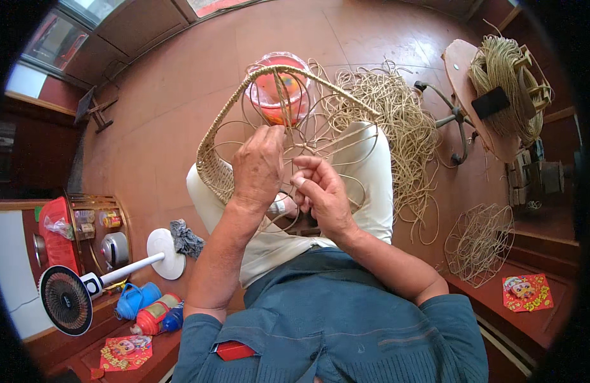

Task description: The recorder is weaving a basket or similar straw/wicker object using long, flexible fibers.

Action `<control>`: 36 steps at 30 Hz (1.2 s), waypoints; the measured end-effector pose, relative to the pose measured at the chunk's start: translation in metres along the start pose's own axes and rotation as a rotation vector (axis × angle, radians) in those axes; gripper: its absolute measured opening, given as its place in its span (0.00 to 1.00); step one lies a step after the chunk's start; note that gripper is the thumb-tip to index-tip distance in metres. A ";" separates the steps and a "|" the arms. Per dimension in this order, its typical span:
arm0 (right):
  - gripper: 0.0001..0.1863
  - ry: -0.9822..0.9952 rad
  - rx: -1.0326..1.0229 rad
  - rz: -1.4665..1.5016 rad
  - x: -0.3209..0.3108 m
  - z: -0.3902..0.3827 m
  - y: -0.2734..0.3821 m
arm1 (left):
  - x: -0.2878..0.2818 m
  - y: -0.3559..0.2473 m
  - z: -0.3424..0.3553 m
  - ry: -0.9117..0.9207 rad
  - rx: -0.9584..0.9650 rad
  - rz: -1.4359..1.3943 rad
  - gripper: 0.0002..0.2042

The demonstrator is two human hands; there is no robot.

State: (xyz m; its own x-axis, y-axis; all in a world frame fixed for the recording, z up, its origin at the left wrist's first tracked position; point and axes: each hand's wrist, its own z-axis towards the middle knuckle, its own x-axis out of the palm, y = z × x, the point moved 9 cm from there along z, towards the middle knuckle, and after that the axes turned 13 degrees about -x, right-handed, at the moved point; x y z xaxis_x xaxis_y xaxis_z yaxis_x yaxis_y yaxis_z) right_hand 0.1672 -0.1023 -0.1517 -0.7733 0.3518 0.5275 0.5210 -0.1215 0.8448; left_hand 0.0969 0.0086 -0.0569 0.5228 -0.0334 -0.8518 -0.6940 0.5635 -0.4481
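On the seated person's lap rests a half-woven wire basket frame (269, 127), rim wrapped in pale cord, the heap of loose cord (403, 121) lying on the floor beyond, the left hand (258, 167) gripping its wires, the right hand (320, 195) pinching a strand.
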 end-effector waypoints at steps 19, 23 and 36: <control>0.11 -0.216 0.383 1.328 0.033 0.034 -0.049 | 0.009 0.004 0.014 0.352 0.015 0.003 0.07; 0.11 -0.311 0.420 1.297 0.034 0.026 -0.049 | 0.008 0.005 0.013 0.332 0.004 -0.013 0.07; 0.22 0.000 0.431 0.343 -0.018 -0.080 -0.040 | -0.032 0.000 -0.035 0.030 -0.160 -0.259 0.07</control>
State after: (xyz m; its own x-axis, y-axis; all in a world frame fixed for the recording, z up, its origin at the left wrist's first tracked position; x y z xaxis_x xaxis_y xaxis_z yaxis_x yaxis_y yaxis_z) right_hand 0.1313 -0.1780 -0.1880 -0.5332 0.3591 0.7660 0.8439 0.1622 0.5114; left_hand 0.0636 -0.0191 -0.0391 0.6796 -0.1851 -0.7099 -0.6098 0.3954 -0.6868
